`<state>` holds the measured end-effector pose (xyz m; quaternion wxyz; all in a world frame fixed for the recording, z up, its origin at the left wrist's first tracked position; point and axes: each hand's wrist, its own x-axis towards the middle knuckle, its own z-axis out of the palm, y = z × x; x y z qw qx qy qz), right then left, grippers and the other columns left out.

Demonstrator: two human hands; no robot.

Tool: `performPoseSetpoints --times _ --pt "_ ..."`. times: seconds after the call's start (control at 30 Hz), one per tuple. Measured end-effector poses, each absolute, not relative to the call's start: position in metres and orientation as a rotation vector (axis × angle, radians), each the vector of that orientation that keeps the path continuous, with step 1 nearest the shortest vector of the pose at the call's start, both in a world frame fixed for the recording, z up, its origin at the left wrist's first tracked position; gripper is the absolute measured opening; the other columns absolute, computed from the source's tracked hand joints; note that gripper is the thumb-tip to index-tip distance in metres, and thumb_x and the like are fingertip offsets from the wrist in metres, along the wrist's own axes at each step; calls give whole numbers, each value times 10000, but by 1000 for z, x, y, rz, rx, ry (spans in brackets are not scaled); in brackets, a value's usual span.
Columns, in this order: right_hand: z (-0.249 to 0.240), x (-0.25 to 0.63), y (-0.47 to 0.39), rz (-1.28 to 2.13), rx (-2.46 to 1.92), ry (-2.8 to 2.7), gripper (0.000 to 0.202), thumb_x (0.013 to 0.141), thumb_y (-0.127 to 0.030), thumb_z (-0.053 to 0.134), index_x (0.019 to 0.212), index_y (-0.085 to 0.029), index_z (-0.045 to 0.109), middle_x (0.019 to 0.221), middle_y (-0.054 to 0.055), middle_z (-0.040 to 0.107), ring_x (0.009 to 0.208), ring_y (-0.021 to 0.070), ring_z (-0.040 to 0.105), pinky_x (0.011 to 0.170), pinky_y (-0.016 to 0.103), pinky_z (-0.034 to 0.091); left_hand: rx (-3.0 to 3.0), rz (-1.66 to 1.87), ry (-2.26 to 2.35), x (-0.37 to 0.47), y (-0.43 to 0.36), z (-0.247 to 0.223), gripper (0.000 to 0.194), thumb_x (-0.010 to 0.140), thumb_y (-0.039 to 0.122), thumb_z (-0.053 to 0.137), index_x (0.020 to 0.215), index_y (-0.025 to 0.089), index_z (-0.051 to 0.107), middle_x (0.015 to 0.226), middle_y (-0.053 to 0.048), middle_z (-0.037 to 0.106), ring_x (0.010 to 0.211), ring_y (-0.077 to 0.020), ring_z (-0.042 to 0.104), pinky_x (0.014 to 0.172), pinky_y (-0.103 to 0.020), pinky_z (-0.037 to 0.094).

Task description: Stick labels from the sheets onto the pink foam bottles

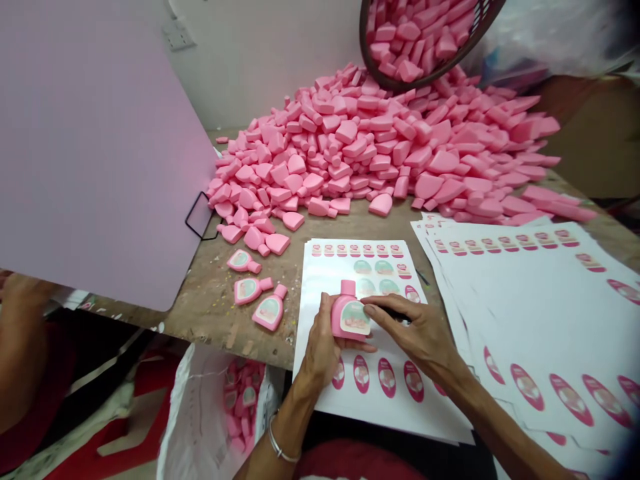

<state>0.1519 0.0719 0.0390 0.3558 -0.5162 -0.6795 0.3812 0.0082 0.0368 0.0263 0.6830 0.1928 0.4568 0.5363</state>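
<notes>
My left hand (323, 343) is wrapped around a small pink bottle (343, 313), held upright over a sheet of stickers (350, 267). A green and cream label (356, 319) lies against the bottle's front. My right hand (417, 327) pinches the label's upper right edge between thumb and index finger, and a thin dark item shows partly under its fingers. Left of the sheet, three labelled pink bottles (269, 310) lie on the wooden table (205, 300).
A large heap of pink bottles (350, 140) spreads behind, below a tilted brown basket (367, 60). More sticker sheets (520, 300) lie right. A pale panel (100, 147) stands left, near another person's arm (23, 347). Below the edge, a white sack (200, 413) holds bottles.
</notes>
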Motion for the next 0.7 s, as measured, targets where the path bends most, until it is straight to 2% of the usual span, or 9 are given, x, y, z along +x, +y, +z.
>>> performPoseSetpoints --times 0.3,0.47,0.7 --pt "38 146 70 891 -1288 -1793 219 817 -400 595 861 -234 731 794 36 706 750 180 615 651 295 504 458 1197 975 5 36 26 574 902 591 328 1112 137 610 925 -96 684 800 -193 674 608 -279 591" --pt "40 143 71 864 -1274 -1807 232 815 -419 594 840 -232 728 741 40 681 665 171 586 603 306 487 476 1205 978 3 36 29 561 898 592 338 1095 148 619 949 -90 680 807 -191 670 604 -281 593" --pt "35 141 73 826 -1230 -1836 204 833 -381 596 870 -221 717 723 31 651 663 160 565 610 303 462 474 1215 993 1 36 29 568 892 596 349 1098 137 612 934 -97 669 811 -197 661 617 -300 593"
